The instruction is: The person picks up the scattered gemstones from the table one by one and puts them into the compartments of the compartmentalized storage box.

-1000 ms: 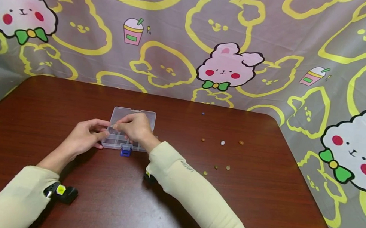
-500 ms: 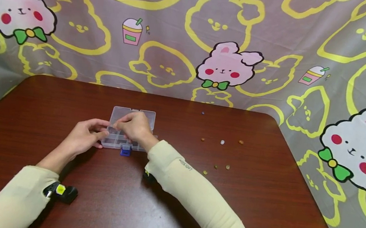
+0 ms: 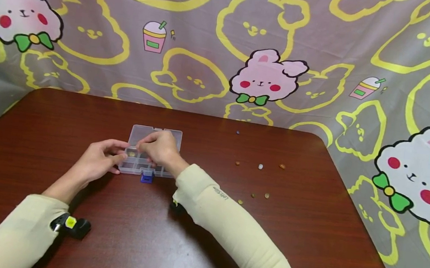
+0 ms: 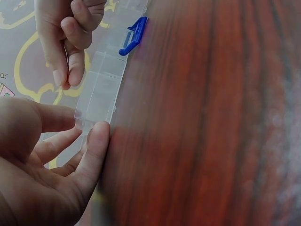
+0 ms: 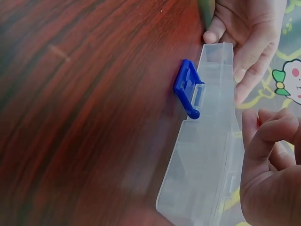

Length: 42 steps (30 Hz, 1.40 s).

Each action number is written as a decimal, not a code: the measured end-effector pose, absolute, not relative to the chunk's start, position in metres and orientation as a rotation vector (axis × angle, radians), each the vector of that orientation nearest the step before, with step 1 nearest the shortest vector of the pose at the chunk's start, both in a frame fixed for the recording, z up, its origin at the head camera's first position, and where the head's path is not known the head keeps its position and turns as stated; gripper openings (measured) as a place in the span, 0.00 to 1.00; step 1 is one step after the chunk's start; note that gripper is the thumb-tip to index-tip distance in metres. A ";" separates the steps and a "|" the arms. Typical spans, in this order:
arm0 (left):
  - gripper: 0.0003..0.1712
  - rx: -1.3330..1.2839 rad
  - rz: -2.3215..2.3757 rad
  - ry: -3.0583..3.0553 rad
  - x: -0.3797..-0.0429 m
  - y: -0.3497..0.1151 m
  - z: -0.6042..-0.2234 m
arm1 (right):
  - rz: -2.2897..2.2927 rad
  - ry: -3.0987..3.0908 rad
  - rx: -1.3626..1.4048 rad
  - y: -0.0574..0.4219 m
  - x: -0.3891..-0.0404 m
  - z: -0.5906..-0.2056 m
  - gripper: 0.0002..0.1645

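Observation:
An open clear plastic compartment box (image 3: 141, 166) with a blue latch (image 3: 146, 178) sits on the brown table, its lid (image 3: 139, 133) raised at the back. My left hand (image 3: 101, 161) grips the box's left end, thumb at the front side and fingers at the back, as the left wrist view shows. A small yellowish stone (image 3: 131, 154) lies in the back left compartment. Over the box is my right hand (image 3: 160, 149), thumb and index fingertips close together and other fingers curled. Nothing shows between the right fingertips (image 4: 58, 77) in the left wrist view.
Several small stones lie scattered on the table to the right, among them a white stone (image 3: 261, 166), an orange-brown stone (image 3: 282, 166) and a greenish stone (image 3: 240, 202). A tiny blue stone (image 3: 237, 132) sits near the back edge. A patterned curtain (image 3: 209, 40) hangs behind.
My right fingertips have shifted slightly right, and the yellowish stone in the back left compartment has come into sight. My left hand keeps its grip on the box.

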<state>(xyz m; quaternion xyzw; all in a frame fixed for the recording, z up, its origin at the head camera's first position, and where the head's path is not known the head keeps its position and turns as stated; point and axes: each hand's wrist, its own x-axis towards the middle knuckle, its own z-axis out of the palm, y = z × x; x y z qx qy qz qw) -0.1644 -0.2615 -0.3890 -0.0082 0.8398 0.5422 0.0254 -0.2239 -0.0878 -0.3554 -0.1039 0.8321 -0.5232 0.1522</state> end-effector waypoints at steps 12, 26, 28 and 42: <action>0.23 -0.032 1.648 2.620 -0.167 -0.259 -0.389 | -1.469 2.438 -0.389 -0.060 -0.223 -0.345 0.06; 0.23 -0.018 1.627 2.638 -0.165 -0.260 -0.391 | -1.435 2.395 -0.361 -0.012 -0.219 -0.341 0.02; 0.23 -0.021 1.618 2.642 -0.166 -0.260 -0.391 | -1.427 2.393 -0.370 -0.003 -0.218 -0.341 0.02; 0.24 -0.033 1.597 2.649 -0.166 -0.261 -0.393 | -1.370 2.389 -0.474 0.069 -0.196 -0.346 0.07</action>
